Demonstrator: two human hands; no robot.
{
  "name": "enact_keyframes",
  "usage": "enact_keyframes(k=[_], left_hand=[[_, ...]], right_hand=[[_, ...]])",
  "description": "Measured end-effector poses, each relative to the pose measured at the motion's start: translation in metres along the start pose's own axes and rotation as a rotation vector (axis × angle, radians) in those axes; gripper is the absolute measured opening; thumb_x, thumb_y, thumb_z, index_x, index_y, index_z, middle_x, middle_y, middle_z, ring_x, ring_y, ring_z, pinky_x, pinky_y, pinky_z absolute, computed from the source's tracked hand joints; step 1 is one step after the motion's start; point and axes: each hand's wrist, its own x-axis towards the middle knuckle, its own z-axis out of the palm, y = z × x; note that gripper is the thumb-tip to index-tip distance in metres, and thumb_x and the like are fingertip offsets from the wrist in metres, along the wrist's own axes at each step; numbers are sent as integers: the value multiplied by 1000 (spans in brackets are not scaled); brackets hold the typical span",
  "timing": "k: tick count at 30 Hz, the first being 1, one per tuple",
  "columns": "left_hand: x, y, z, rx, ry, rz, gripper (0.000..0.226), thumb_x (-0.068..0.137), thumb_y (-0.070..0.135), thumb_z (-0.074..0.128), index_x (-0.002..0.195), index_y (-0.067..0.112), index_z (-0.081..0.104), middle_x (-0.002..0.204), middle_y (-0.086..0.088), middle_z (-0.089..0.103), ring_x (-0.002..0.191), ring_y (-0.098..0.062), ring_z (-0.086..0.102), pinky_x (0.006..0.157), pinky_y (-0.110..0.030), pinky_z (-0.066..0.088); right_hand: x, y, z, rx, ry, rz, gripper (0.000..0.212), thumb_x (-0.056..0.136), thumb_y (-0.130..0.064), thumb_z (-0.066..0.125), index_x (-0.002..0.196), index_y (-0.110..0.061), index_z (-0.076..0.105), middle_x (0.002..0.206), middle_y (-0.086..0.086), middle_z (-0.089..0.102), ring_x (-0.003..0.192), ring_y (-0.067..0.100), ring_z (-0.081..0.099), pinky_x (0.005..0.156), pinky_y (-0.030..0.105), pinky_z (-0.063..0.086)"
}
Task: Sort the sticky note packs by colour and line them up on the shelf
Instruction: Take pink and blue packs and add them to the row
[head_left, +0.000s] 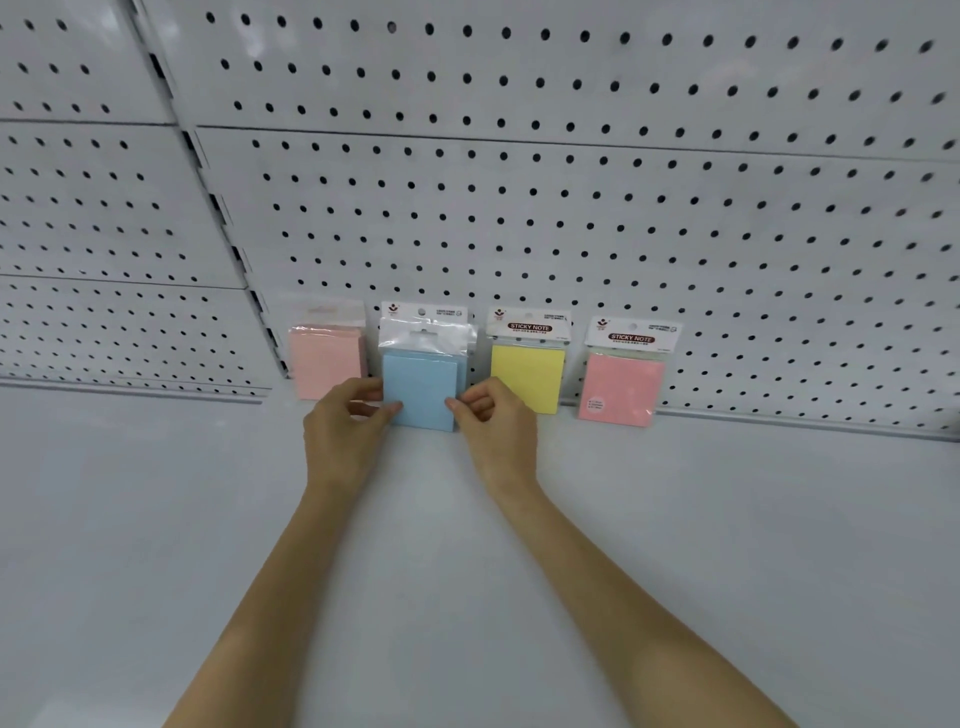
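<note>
While the left hand (345, 415) and right hand (493, 415) pinch the blue pack (421, 389) by its lower corners, fingers curled onto it, it stands on the shelf (467, 545) against the pegboard (571, 208), between a blurred pink pack (324, 358) and the yellow pack (527, 376). Doing this well likely means squaring its bottom edge to the row and letting go evenly on both sides, so it does not tip. A second pink pack (621, 387) stands further right and probably belongs beside the first.

The head camera looked forward and down, close over the shelf (156, 519), facing the pegboard (623, 208) across the upper frame.
</note>
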Motion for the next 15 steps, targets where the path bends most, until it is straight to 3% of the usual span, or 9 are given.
enact_keyframes(k=[3, 7, 9, 12, 15], left_hand=[[0, 0, 0, 15, -6, -7, 24, 78, 12, 75, 100, 16, 68, 93, 4, 69, 73, -2, 59, 64, -2, 41], [-7, 5, -2, 113, 36, 5, 20, 83, 28, 71, 101, 25, 65, 95, 8, 68, 77, -8, 60, 76, -28, 49], [-15, 10, -3, 228, 93, 47, 20, 86, 35, 65, 104, 27, 63, 98, 8, 66, 85, -13, 61, 76, -32, 47], [-33, 17, -5, 365, 109, 162, 25, 90, 36, 61, 110, 22, 64, 103, 3, 68, 96, -21, 60, 82, -38, 45], [-52, 25, -8, 540, 41, 382, 41, 87, 43, 53, 114, 15, 65, 104, -4, 70, 97, -28, 62, 85, -39, 43]], right_hand=[[0, -1, -1, 4, 9, 20, 18, 79, -25, 73, 75, -19, 56, 66, -12, 58, 68, 10, 57, 71, 37, 51], [-3, -4, -5, 32, 1, 35, 21, 79, -22, 74, 77, -18, 54, 64, -13, 55, 63, 7, 53, 70, 37, 51], [-4, -4, -13, 18, -31, -13, 18, 80, -20, 72, 81, -16, 55, 68, -10, 55, 65, 8, 52, 70, 37, 51], [-3, -2, -35, -83, -143, -136, 17, 85, -21, 68, 96, -14, 56, 80, -5, 54, 64, 9, 50, 70, 33, 49], [-2, -6, -69, -267, -311, -272, 31, 90, -28, 61, 118, -18, 52, 100, -4, 52, 71, 13, 56, 75, 36, 50]])
